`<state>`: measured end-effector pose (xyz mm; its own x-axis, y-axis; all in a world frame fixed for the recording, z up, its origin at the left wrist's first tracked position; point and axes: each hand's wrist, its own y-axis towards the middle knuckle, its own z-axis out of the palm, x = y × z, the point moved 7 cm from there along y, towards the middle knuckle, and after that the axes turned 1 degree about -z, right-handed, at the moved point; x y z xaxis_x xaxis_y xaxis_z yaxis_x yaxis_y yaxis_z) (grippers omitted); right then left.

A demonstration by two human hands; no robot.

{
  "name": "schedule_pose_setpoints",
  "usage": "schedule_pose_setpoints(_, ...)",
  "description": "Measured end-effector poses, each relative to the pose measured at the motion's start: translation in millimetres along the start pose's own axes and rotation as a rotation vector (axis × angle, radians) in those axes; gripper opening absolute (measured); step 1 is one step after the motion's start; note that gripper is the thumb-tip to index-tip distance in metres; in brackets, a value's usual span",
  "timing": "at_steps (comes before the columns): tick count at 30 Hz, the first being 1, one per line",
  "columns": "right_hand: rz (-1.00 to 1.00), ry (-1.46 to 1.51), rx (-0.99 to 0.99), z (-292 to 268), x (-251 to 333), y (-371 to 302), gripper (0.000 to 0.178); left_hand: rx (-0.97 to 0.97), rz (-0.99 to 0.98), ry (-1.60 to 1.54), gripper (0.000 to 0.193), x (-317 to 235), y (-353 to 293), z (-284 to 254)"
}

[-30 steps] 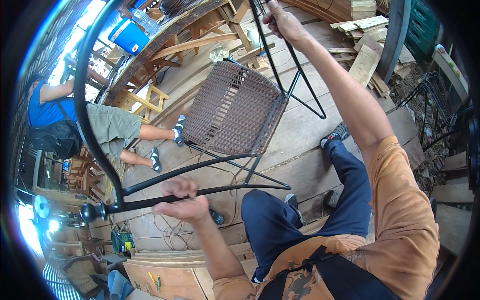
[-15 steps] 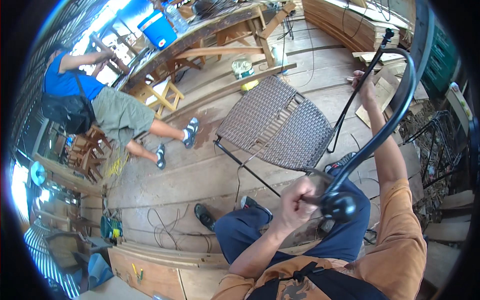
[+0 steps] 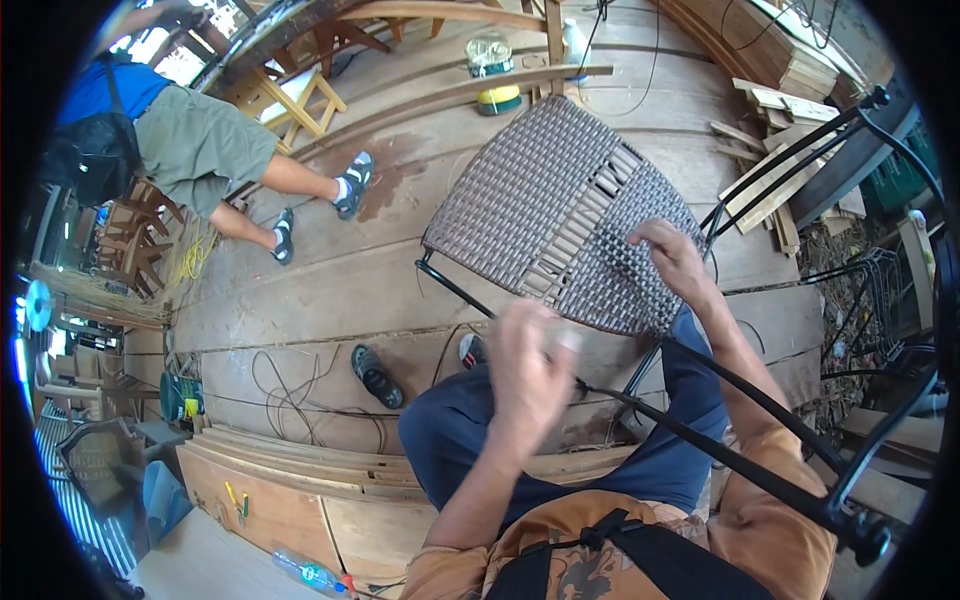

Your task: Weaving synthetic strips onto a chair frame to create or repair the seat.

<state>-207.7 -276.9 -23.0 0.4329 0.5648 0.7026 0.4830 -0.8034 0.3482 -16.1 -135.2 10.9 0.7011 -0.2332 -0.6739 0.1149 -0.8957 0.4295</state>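
A chair with a brown woven panel [image 3: 540, 170] on a black metal frame [image 3: 730, 390] stands tilted in front of me. An unfilled band of bare strips [image 3: 592, 222] crosses the weave. My right hand [image 3: 680, 265] is over the right part of the panel, fingers bent apart with nothing seen in them. Whether its fingertips touch the weave I cannot tell. My left hand [image 3: 528, 365] is raised near the panel's lower edge, smeared by motion, so its grip is unclear. The chair's black tubes slant past my right forearm and knee.
Loose strands [image 3: 310, 395] lie on the plank floor by my shoe [image 3: 377, 376]. A person in blue [image 3: 215, 140] stands at the left near a small wooden stool [image 3: 300, 105]. Stacked boards [image 3: 780, 60] are at the far right. Pliers [image 3: 237, 500] and a plastic bottle [image 3: 305, 570] lie at the lower left.
The chair has been turned, so its black tubes now come down toward my right side. Both hands have left the frame; the right is now over the weave, the left lifted.
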Motion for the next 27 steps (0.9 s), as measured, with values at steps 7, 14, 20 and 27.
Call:
schedule_pose_setpoints(7, -0.398, -0.118, 0.354, 97, 24, 42, 0.028, 0.404, -0.525, -0.249, 0.033, 93, -49, 54)
schedule_pose_setpoints(14, -0.392, -0.23, 0.341, 113, 10, 28, 0.026, 0.138, 0.02, -0.463, 0.024, 53, 23, 23)
schedule_pose_setpoints(20, -0.36, -0.173, 0.407, 119, 3, 22, 0.028, 0.248, -0.275, -0.805, 0.032, 78, 3, 54)
schedule_pose_setpoints(27, -0.317, -0.264, 0.377, 114, 6, 25, 0.019, 0.128, -0.559, -1.093, 0.051, 102, 0, 67)
